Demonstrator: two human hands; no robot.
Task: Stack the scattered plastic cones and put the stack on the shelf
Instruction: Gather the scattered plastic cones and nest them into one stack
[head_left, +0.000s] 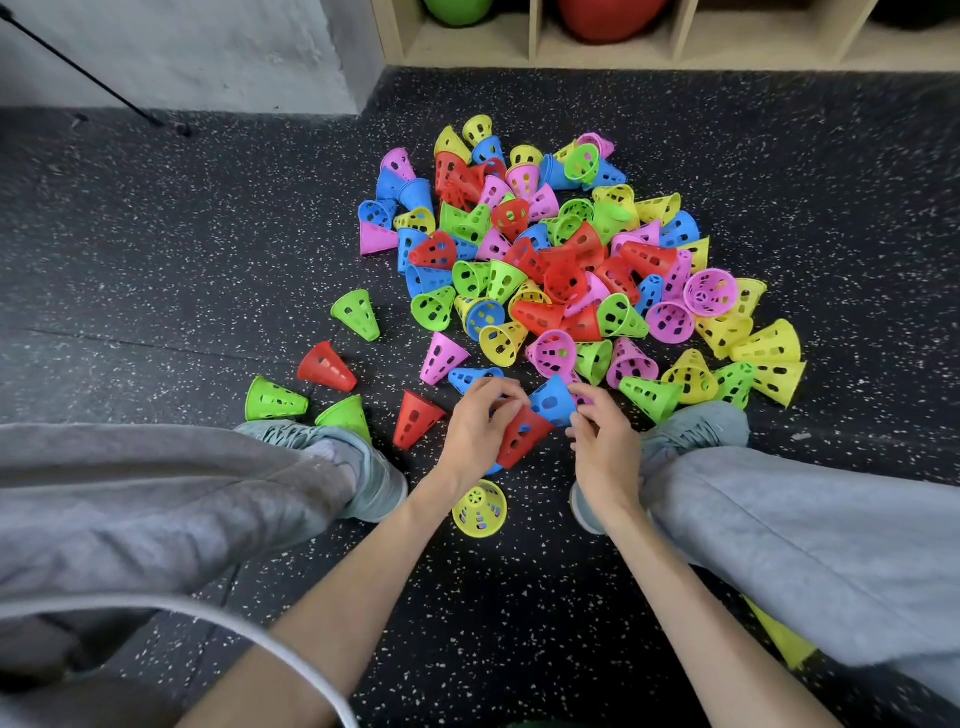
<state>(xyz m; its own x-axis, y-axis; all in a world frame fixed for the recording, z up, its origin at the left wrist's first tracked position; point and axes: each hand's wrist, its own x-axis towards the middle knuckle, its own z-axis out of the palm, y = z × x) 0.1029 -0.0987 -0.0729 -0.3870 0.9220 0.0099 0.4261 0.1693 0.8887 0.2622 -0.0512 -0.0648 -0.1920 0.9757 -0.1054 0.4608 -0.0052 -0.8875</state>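
— Left hand?
— Curled round a red cone, fingers bent over its upper side, low in the middle of the view, between the two knees. A sliver of blue showing under the red cone's wide end; impossible to tell whether another cone nested there.

— Right hand?
— Pinching a blue cone by its rim, fingertips curled, the blue cone just beside the red one and touching it.

— Rest of the cones?
— Heaped in a pile of cones on the floor, straight ahead of both hands: red, blue, green, yellow, pink, lying on their sides and every which way, all perforated. Strays off to the left: a green cone, a second red cone, two more green ones near the left shoe, and a third red cone just beside the left hand. A yellow cone lying between the forearms, mouth up toward the camera.

— Shelf?
— At the top edge, a pale wooden shelf with open cubbies, well apart from the pile. Inside, a green ball and a red ball, only partly in view.

— Anything else?
— Grey trousers on both bent legs, speckled black rubber flooring, a grey wall corner at upper left with a thin black rod leaning across it.
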